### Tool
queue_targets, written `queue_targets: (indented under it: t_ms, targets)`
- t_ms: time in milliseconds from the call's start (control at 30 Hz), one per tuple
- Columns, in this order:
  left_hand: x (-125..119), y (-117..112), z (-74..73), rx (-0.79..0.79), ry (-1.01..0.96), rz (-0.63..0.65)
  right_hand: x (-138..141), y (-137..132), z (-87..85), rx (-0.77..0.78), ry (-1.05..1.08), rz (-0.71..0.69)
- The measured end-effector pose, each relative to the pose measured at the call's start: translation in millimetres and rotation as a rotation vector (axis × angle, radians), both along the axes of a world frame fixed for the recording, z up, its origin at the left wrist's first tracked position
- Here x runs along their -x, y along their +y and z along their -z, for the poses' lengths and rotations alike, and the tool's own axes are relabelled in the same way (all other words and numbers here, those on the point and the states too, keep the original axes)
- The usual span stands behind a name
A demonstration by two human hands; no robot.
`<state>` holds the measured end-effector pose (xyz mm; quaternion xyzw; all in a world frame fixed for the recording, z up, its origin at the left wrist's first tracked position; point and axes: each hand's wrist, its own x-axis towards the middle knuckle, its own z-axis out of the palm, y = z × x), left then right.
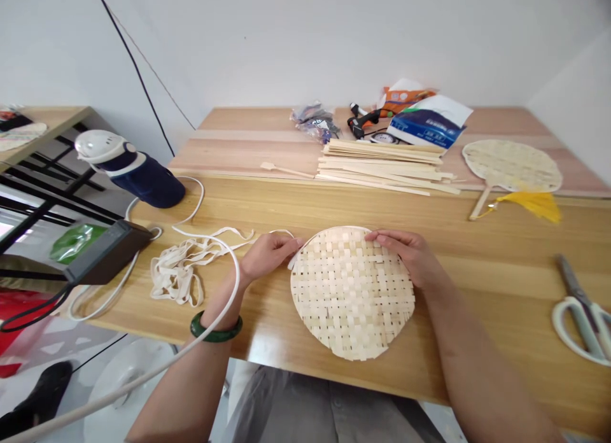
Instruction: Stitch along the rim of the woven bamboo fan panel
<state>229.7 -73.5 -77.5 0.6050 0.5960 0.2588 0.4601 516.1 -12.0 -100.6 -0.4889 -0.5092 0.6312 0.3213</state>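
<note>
A round panel of woven bamboo strips (352, 296) lies tilted slightly over the wooden table in front of me. Along its upper left rim runs a narrow pale binding strip (308, 240). My left hand (272, 255), with a green bangle on the wrist, pinches this strip at the panel's left edge. My right hand (403, 251) closes thumb and fingers on the upper right rim of the panel. Loose cream fabric tape (175, 277) lies in a tangled heap left of my left hand, one length trailing towards it.
A blue flask (143, 179) stands at the left beside a white cable (231, 252). Bamboo strips (377, 169), a blue box (424, 131) and a glue gun (365, 121) lie at the back. A finished-looking fan (513, 166) and scissors (585, 322) are at the right.
</note>
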Motion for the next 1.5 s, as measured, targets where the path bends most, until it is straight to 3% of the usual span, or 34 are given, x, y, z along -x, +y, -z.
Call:
queue_targets:
  t_ms: [267,467,833,1233,1500]
  targets:
    - [-0.2,-2.8,2.1,-0.019,-0.089,0.044,-4.0,3.0,-0.6,-0.005,0.029,0.043]
    - [4.2,-6.8,10.4,-0.010,0.037,-0.070,-4.3,4.4,-1.0,0.001,0.058,0.052]
    - [-0.6,-24.6,7.0,0.000,0.137,-0.145,-2.3,4.9,-4.8,0.034,0.097,0.122]
    - [-6.0,-27.2,9.4,-0.061,0.177,-0.136,-1.2,5.5,-1.3,0.043,0.160,0.188]
    - [-1.0,-27.1,9.9,0.077,0.069,-0.269,-2.4,4.8,1.0,0.014,0.168,0.205]
